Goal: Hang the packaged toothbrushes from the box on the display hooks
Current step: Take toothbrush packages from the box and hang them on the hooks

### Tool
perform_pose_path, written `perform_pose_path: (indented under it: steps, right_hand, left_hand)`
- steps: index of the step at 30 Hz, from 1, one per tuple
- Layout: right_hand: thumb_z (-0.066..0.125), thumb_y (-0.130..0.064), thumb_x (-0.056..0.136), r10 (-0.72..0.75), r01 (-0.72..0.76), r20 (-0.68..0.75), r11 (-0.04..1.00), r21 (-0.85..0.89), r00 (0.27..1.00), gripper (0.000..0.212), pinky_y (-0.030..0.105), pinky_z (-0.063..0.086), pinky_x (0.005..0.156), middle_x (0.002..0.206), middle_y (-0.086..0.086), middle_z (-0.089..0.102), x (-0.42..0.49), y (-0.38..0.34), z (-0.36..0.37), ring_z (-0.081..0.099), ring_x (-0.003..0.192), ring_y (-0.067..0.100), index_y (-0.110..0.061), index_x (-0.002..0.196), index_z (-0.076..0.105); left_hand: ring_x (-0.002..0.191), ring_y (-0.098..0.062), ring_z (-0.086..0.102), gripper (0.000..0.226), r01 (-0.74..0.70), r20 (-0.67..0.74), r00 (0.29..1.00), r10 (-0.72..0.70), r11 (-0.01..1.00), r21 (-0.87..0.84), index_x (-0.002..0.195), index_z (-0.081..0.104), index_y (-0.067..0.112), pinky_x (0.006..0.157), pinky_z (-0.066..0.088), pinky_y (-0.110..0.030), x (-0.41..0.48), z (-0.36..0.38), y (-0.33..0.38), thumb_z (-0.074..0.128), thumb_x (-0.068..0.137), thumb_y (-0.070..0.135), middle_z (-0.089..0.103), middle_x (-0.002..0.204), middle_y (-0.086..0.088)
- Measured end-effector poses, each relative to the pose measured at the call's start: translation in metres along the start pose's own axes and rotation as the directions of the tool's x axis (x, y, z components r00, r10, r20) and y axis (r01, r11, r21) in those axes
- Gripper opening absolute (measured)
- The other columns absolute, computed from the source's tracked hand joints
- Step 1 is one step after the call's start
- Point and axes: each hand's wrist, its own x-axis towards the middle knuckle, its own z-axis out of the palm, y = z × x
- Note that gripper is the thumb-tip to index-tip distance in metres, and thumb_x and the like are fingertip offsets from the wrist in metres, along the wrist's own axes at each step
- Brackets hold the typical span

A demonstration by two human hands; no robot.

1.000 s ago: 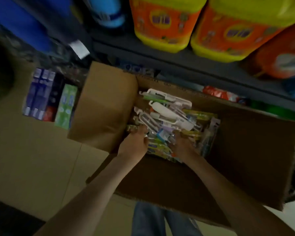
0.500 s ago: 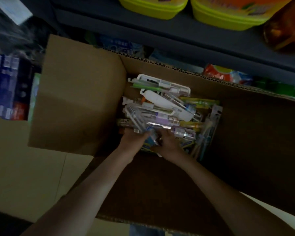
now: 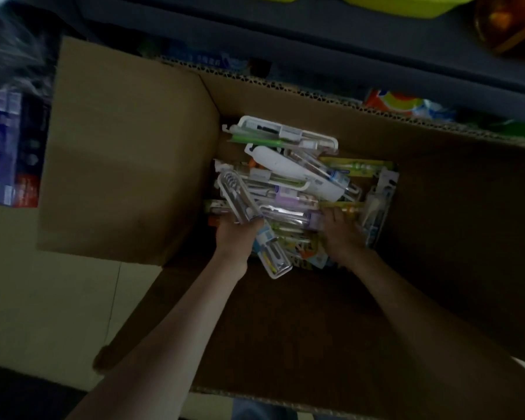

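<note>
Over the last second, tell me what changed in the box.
The left hand took hold of a clear toothbrush pack and tipped it up off the pile. The right hand drew away from it and slid right, onto other packs. The cardboard box and the rest of the pile stayed put.

You've got a matt brown corrugated cardboard box point(image 3: 128, 153), fluted edge rough. Toothbrush packs point(image 3: 288, 180) are glossy clear plastic blisters, one smooth white plastic case point(image 3: 294, 169) among them

support: tiled floor point(image 3: 43, 298) | on it: open cardboard box point(image 3: 128, 153) | box holds: packaged toothbrushes point(image 3: 285, 177)
</note>
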Motion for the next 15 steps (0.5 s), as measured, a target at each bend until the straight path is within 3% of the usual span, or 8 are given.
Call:
perform_pose_path:
  steps: [4, 7, 9, 12, 15]
  right_hand:
    - [0.058, -0.008, 0.091, -0.001, 0.002, 0.006, 0.979, -0.206, 1.000, 0.059, 0.039, 0.029, 0.107, 0.146, 0.012, 0.031, 0.002, 0.001, -0.002, 0.031, 0.132, 0.032, -0.011, 0.143, 0.030]
    - [0.065, -0.018, 0.090, 0.053, -0.022, 0.117, 0.969, -0.247, 0.992, 0.053, 0.041, 0.033, 0.107, 0.144, 0.012, 0.033, -0.002, -0.002, -0.016, 0.033, 0.131, 0.033, -0.010, 0.137, 0.042]
    - [0.061, -0.017, 0.091, 0.018, 0.005, 0.133, 0.985, -0.171, 0.991, 0.038, 0.040, 0.036, 0.104, 0.138, 0.014, 0.039, -0.008, 0.001, -0.026, 0.037, 0.127, 0.033, -0.010, 0.127, 0.053]
    - [0.048, -0.010, 0.096, -0.026, 0.036, 0.200, 0.998, -0.047, 0.979, 0.004, 0.031, 0.037, 0.081, 0.109, 0.016, 0.050, -0.034, -0.003, -0.042, 0.048, 0.094, 0.026, -0.011, 0.098, 0.051]
    - [0.043, -0.007, 0.099, -0.047, 0.023, 0.199, 0.992, 0.121, 0.979, 0.012, 0.028, 0.033, 0.076, 0.109, 0.015, 0.049, -0.061, -0.014, -0.052, 0.040, 0.085, 0.020, -0.012, 0.108, 0.049]
  left_hand:
    - [0.107, -0.027, 0.060, 0.035, 0.030, 0.072, 0.997, -0.029, 0.999, -0.020, 0.123, 0.055, 0.011, 0.093, 0.052, -0.047, -0.008, 0.001, 0.000, 0.064, 0.090, 0.010, 0.061, 0.117, -0.009]
    - [0.100, -0.023, 0.062, 0.040, 0.059, 0.167, 0.984, -0.058, 0.998, -0.005, 0.128, 0.051, 0.010, 0.075, 0.057, -0.037, -0.027, -0.002, 0.007, 0.064, 0.090, 0.008, 0.060, 0.119, -0.012]
    - [0.092, -0.019, 0.062, 0.033, 0.072, 0.212, 0.975, -0.068, 0.997, -0.007, 0.123, 0.053, 0.011, 0.074, 0.056, -0.034, -0.046, -0.005, 0.015, 0.062, 0.091, 0.007, 0.061, 0.114, -0.010]
    - [0.086, -0.016, 0.061, 0.015, 0.066, 0.267, 0.961, -0.065, 0.998, 0.007, 0.100, 0.055, 0.019, 0.084, 0.054, -0.037, -0.079, -0.011, 0.028, 0.061, 0.093, 0.006, 0.062, 0.101, -0.004]
    - [0.081, -0.014, 0.062, 0.012, 0.033, 0.295, 0.955, -0.040, 0.999, 0.029, 0.098, 0.057, 0.016, 0.078, 0.054, -0.034, -0.103, -0.022, 0.035, 0.060, 0.093, 0.006, 0.062, 0.095, -0.003]
